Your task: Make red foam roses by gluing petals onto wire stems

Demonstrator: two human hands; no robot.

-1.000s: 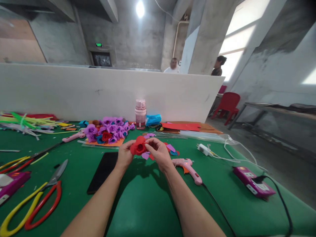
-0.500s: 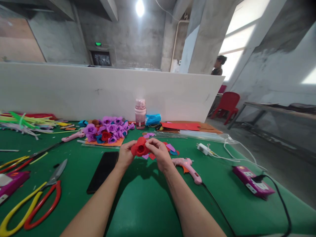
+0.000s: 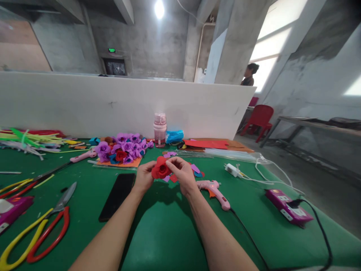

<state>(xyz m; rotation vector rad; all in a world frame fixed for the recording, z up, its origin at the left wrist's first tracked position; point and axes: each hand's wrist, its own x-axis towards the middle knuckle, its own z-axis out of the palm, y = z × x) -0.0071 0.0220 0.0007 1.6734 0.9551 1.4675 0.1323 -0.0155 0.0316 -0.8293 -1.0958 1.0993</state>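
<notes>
A red paper flower (image 3: pixel 160 168) is held up above the green table (image 3: pixel 166 241), its rolled centre facing me. My left hand (image 3: pixel 144 177) grips its left side, fingers partly hidden behind the petals. On the upper right, my right hand (image 3: pixel 182 174) pinches a petal between thumb and fingers. Cut paper petals (image 3: pixel 194 168) in purple, red and blue lie behind and beside my right hand. A pink glue gun (image 3: pixel 214 191) with a lit red light rests just right of my right wrist. Left of my left forearm lies a black phone (image 3: pixel 117 196).
Purple, red and blue paper flowers (image 3: pixel 126 146) are heaped at the back left. A pink bottle (image 3: pixel 160 130) stands by the white partition (image 3: pixel 135 103). Scissors (image 3: pixel 53 222) lie at left; a purple power strip (image 3: pixel 289 207) with cords sits at right. A person (image 3: pixel 248 75) is beyond the partition.
The red paper flower has turned slightly in my fingers, and its petals sit differently. My right fingers have shifted a little along its edge. Everything on the table stays put.
</notes>
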